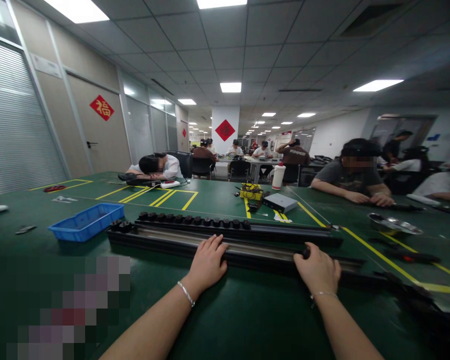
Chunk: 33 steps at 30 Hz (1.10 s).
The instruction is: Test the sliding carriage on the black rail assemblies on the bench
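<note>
touching a long black trough at twelve o'clock
left hand spread loosely across it, right hand pinching a black wheel; green table along its near edge at six, paired wheels inside at ten, blue tray just beyond.

The green table carries a blue tray. From beside the tray, a front black rail and a rear black rail stretch rightward; well right of the tray sits a metal bowl.
</note>
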{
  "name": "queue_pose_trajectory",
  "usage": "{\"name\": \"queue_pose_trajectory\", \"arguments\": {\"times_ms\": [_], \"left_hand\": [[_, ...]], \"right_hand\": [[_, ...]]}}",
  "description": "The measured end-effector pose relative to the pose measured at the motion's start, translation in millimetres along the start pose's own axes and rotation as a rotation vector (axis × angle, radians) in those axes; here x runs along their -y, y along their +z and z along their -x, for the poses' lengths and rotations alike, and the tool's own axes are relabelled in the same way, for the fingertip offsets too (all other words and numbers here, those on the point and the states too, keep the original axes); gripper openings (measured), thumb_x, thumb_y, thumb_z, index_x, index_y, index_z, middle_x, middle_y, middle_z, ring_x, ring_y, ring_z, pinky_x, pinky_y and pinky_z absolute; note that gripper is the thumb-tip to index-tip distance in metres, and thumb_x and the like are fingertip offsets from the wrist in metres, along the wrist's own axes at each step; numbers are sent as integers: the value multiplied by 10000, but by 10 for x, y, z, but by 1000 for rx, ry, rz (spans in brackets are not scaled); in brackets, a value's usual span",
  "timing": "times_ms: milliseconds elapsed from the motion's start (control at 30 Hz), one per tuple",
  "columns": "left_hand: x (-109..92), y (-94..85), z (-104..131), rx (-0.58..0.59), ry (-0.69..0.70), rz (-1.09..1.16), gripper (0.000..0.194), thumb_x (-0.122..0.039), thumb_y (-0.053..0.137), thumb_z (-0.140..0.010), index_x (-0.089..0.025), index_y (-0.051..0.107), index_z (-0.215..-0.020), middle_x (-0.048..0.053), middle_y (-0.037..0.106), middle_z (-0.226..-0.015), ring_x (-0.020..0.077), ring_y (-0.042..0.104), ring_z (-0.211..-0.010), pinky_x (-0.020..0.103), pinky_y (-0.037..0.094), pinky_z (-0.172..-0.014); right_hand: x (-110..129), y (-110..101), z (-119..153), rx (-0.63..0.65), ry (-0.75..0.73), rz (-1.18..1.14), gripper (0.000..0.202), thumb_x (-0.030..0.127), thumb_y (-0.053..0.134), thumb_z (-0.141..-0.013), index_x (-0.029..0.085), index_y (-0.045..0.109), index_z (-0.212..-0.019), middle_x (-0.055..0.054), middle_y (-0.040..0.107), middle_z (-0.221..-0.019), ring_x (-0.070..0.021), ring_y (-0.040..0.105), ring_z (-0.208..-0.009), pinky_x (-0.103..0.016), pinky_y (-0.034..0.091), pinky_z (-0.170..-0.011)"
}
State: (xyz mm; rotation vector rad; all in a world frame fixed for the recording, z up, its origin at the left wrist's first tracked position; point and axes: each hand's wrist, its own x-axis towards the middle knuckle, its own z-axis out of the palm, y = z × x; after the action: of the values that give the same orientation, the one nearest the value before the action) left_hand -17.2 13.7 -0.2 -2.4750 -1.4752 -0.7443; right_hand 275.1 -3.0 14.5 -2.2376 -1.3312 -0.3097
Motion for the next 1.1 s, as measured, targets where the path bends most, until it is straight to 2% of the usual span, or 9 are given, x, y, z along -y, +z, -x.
{"name": "queue_pose_trajectory", "arguments": {"times_ms": [433, 1100], "left_hand": [[23, 20, 2, 5, 4, -10, 426, -261, 537, -766, -255, 522, -1192, 59, 441, -1385, 242, 337, -1296, 431, 268, -1051], [24, 16, 5, -5, 4, -1, 436, -248, 552, -757, -252, 525, -1192, 63, 445, -1382, 241, 344, -1292, 424, 274, -1056]], "right_hand": [[-104, 55, -64, 13, 28, -27, 475, 346, 395, -755, 161, 524, -1173, -116, 623, -1031, -268, 525, -1037, -465, 252, -996], [-141, 43, -82, -15, 44, -19, 469, 354, 396, -758, 155, 546, -1155, -118, 634, -999, -271, 544, -999, -466, 274, -980]]}}
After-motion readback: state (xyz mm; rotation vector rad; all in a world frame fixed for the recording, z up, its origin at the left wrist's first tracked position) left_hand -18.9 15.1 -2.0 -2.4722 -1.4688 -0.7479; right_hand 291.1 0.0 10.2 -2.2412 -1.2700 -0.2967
